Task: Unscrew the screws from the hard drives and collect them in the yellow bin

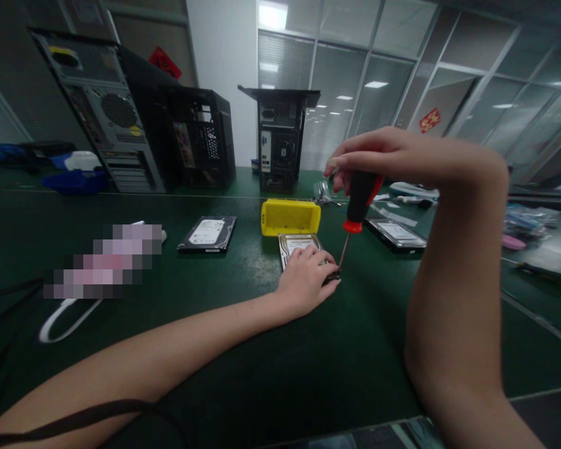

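My right hand [371,159] is closed around the top of a screwdriver [361,198] with a black and red handle. Its thin shaft slants down, and the tip is at the right near corner of a hard drive [299,242]. My left hand [308,277] lies over the near part of that drive, fingers across its top and thumb by the near edge, holding it against the table. The drive has a white label; much of it is hidden under the hand. Whether the tip sits in a screw cannot be made out. Right behind the drive stands a yellow plastic bin [290,218].
Other hard drives lie left [208,234] and right [396,235] on the green table [247,355]. Computer cases [280,140] stand at the back, a big tower [107,112] at left. A blurred-out object [107,259] with a white strap lies left. A black cable [88,411] crosses my left forearm.
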`<action>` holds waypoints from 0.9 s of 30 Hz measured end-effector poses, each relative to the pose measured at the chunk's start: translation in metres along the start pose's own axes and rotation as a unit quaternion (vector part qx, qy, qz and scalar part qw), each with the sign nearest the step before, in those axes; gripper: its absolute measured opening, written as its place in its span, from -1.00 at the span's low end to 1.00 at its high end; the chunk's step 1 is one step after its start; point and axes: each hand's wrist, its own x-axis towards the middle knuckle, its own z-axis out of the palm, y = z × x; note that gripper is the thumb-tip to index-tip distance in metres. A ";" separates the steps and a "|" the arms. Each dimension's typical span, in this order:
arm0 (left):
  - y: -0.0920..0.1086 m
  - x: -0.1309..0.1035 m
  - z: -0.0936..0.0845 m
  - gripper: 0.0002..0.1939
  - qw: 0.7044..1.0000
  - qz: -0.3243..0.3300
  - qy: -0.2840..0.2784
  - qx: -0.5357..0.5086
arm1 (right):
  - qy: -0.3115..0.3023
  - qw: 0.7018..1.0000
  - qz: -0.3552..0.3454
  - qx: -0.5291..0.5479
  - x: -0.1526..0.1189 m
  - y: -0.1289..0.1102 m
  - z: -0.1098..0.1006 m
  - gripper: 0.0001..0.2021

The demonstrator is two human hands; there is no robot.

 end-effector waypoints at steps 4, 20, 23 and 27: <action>0.000 0.000 0.001 -0.75 1.000 0.004 0.002 0.001 | -0.004 1.000 -0.027 -0.003 0.000 0.002 -0.001 -0.68; 0.000 0.000 0.001 -0.75 1.000 -0.004 0.002 0.005 | 0.016 0.993 0.000 0.116 0.002 0.007 0.001 -0.90; 0.000 0.000 0.000 -0.75 1.000 -0.005 -0.001 0.002 | 0.023 0.990 -0.016 0.135 0.006 0.011 0.003 -0.85; 0.000 0.000 0.000 -0.75 1.000 -0.004 -0.002 0.002 | 0.023 0.996 -0.028 0.081 0.005 0.009 0.003 -0.78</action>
